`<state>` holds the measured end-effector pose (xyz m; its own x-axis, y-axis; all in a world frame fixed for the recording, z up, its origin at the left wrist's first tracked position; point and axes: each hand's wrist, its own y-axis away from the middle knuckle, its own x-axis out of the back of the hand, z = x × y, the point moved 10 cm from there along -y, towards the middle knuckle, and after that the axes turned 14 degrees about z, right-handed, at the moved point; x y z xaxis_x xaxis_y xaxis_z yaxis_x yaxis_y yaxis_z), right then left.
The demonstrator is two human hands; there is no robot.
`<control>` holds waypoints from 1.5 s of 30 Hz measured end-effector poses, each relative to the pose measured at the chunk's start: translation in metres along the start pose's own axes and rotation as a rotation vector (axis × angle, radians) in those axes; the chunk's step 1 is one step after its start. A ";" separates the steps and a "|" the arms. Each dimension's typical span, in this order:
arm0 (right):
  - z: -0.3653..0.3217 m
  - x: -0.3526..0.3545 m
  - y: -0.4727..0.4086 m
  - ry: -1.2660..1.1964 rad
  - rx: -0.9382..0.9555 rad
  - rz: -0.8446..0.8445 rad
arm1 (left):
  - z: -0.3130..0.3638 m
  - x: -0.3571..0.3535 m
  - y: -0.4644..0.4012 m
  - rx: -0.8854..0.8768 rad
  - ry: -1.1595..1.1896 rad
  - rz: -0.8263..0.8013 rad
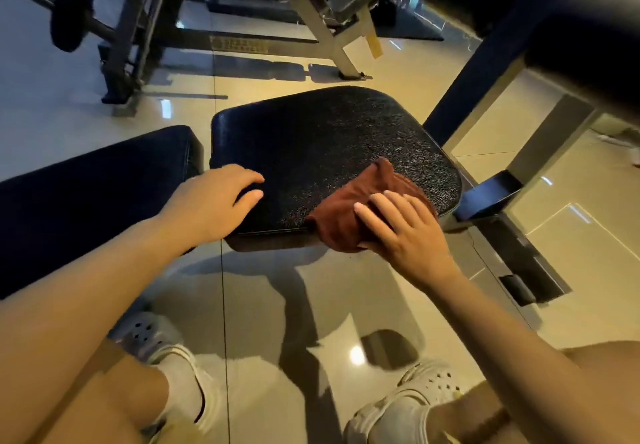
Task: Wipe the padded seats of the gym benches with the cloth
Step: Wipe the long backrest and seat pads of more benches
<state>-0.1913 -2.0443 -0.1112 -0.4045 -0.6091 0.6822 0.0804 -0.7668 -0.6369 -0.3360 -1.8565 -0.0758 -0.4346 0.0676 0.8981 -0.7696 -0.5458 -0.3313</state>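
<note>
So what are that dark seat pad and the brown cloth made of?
The seat pad looks like black vinyl or faux leather: a fine grainy texture with a dull sheen. The cloth looks like soft terry or microfibre: rust-brown, matte, bunched into folds.

I see my right hand (403, 232) pressing the brown cloth (360, 206) flat at the padded seat's (311, 145) lower-right corner. My left hand (211, 201) rests on its left edge, fingers relaxed.

A gym, black padded bench seat (332, 152) on a metal frame, barbell with weight plate (71, 12) on a rack, another machine frame (322, 17), glossy tiled floor (270, 305)
</note>
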 end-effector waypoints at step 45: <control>-0.085 -0.103 -0.142 -0.491 -0.123 -0.651 | -0.020 -0.034 0.037 0.238 0.272 0.719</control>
<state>-0.2384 -1.8552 -0.1212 0.1108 -0.0911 0.9897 -0.1447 -0.9866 -0.0746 -0.3588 -1.8627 -0.1243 -0.9082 -0.1837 0.3759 -0.1507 -0.6947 -0.7034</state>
